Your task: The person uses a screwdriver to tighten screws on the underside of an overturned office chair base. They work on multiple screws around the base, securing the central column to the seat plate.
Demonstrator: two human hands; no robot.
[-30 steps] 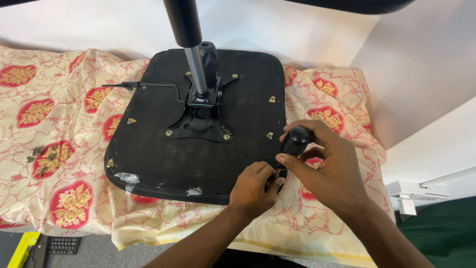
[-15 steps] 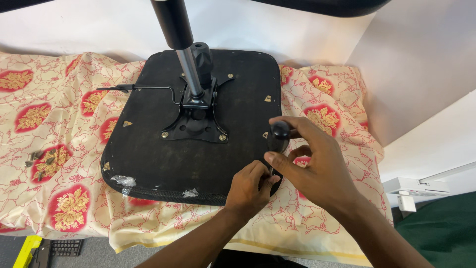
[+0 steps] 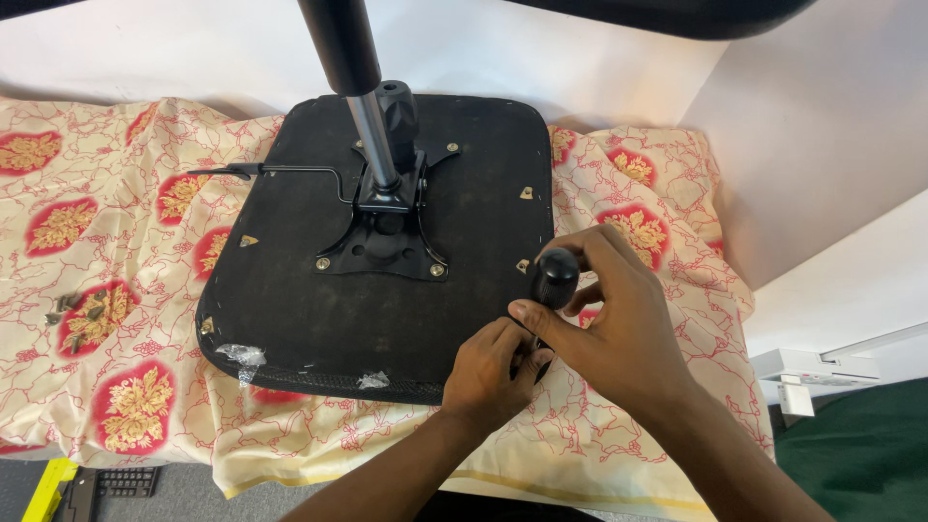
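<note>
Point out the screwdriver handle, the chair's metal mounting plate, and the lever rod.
screwdriver handle (image 3: 555,277): head view, on the rounded black top.
mounting plate (image 3: 379,249): head view, on the plate's lower middle.
lever rod (image 3: 290,171): head view, midway along the thin rod.

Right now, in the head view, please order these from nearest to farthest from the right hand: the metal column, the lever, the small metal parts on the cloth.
From the right hand:
1. Metal column, at the seat's centre, up and left.
2. Lever, on the seat's left side.
3. Small metal parts, far left on the cloth.

Black screwdriver handle (image 3: 554,277) upright at seat base (image 3: 290,319) edge.
</note>
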